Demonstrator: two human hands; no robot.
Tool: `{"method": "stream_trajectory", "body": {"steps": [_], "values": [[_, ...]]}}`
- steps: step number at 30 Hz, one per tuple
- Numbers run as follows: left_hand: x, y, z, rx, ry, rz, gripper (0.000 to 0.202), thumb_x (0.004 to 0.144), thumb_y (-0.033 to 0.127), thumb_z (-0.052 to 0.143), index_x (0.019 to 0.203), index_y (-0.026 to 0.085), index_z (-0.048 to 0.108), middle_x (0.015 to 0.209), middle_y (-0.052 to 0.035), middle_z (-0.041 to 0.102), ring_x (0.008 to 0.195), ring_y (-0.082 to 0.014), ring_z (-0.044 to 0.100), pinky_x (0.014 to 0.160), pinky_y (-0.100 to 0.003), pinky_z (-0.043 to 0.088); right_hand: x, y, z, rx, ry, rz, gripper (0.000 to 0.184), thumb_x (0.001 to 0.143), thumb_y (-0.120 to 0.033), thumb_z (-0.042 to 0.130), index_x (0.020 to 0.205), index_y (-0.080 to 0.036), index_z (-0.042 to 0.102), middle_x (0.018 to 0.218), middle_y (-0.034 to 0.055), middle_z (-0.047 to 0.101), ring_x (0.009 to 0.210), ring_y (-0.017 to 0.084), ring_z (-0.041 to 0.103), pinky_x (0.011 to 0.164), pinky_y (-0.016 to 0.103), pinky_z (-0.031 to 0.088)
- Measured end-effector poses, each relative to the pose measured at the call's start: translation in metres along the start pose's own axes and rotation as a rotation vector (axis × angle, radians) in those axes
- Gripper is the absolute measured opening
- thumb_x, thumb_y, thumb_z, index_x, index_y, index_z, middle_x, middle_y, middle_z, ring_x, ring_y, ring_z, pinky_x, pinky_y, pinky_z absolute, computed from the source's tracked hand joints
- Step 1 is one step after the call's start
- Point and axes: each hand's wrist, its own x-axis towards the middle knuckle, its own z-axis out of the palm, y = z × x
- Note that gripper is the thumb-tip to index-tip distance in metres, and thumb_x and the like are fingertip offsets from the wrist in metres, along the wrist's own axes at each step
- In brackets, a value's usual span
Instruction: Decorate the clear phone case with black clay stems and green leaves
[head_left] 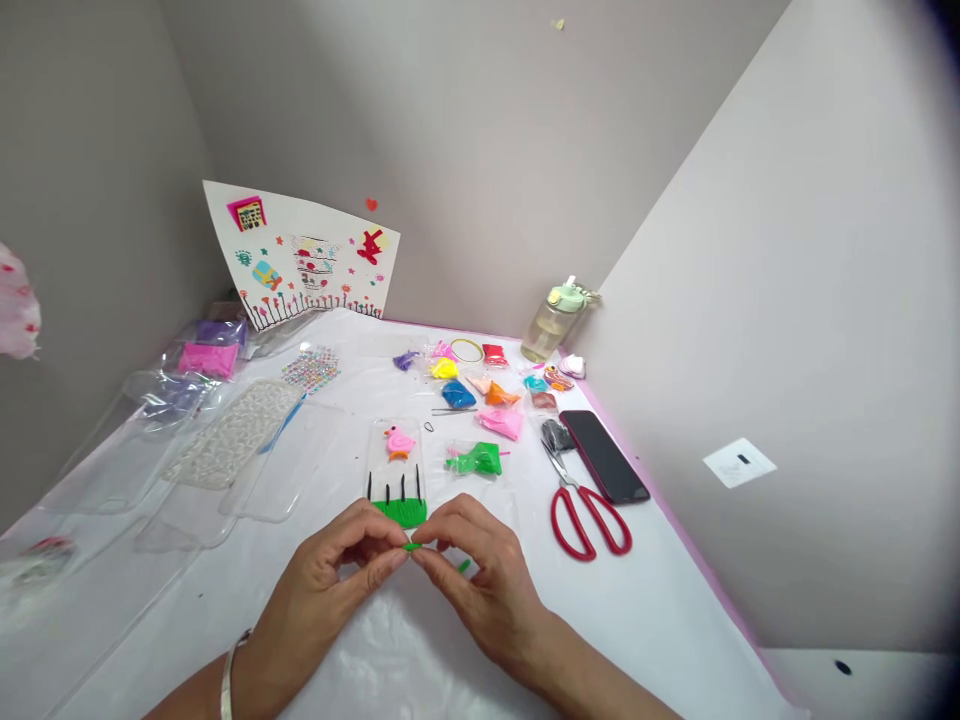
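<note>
Pinching a green clay bit [412,546] between thumb and forefinger of the left hand [330,590] and the right hand [484,585], with each grip pressed together on one end of it. Held just above the bench [675,620], just in front of the near end of the clear phone case [397,470].

Probably easy to squash flat or tear in two by squeezing too hard or drawing the hands apart. Easy also to drop next to the loose green crumb [464,566] under the right hand, then to flatten under a palm. Being so near the green strip [400,512] and the black stalks [403,487] on the case, could dent or topple them with a stray knuckle, or smear green toward the pink bird [399,442]. Soft clay, by the look of it, so may well cling to the fingertips. Little to fear from the red scissors [589,515], the dark phone [604,455] or the water bottle [551,322], all well apart to the right.

No brand, label or word readable anywhere. Blank phone screen, no print to make out on the bottle or the clay bags [476,460]. Only small drawings, too fine to tell letters, on the picture card [307,260] at the wall.
</note>
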Motion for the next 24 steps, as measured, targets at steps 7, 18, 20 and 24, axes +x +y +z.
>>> {"method": "stream_trajectory", "body": {"steps": [7, 18, 20, 24], "values": [[0.0005, -0.0002, -0.0009, -0.023, -0.016, -0.049, 0.011, 0.09, 0.035, 0.065, 0.085, 0.027, 0.071, 0.081, 0.0028, 0.06, 0.073, -0.0136, 0.057, 0.069, -0.022, 0.045, 0.0034, -0.0026, -0.0013, 0.142, -0.013, 0.161, 0.006, 0.087, -0.015, 0.073, 0.088, -0.02, 0.075, 0.082, 0.0011, 0.065, 0.074, 0.014, 0.06, 0.069, 0.025, 0.048], [0.0, 0.0017, -0.0002, -0.012, 0.006, -0.061, 0.013, 0.088, 0.036, 0.065, 0.083, 0.026, 0.07, 0.078, 0.003, 0.06, 0.068, -0.013, 0.054, 0.065, -0.022, 0.045, 0.0069, -0.0046, -0.0017, 0.265, -0.021, 0.297, 0.006, 0.084, -0.016, 0.074, 0.084, -0.022, 0.075, 0.08, -0.0009, 0.063, 0.074, 0.014, 0.058, 0.07, 0.026, 0.046], [0.0003, 0.0018, -0.0003, -0.007, 0.008, -0.055, 0.014, 0.089, 0.036, 0.065, 0.081, 0.025, 0.07, 0.077, 0.0032, 0.06, 0.067, -0.0127, 0.054, 0.064, -0.021, 0.045, 0.0064, -0.0048, -0.0009, 0.27, -0.027, 0.295, 0.008, 0.084, -0.015, 0.074, 0.086, -0.023, 0.076, 0.081, -0.001, 0.064, 0.074, 0.014, 0.058, 0.07, 0.026, 0.046], [0.0004, 0.001, 0.0002, 0.002, 0.016, -0.032, 0.014, 0.089, 0.036, 0.064, 0.081, 0.026, 0.069, 0.076, 0.0035, 0.059, 0.066, -0.0126, 0.055, 0.064, -0.021, 0.047, 0.0056, -0.0051, -0.0002, 0.279, -0.033, 0.304, 0.008, 0.084, -0.015, 0.074, 0.085, -0.023, 0.076, 0.081, -0.0011, 0.064, 0.074, 0.013, 0.058, 0.07, 0.025, 0.046]]}}
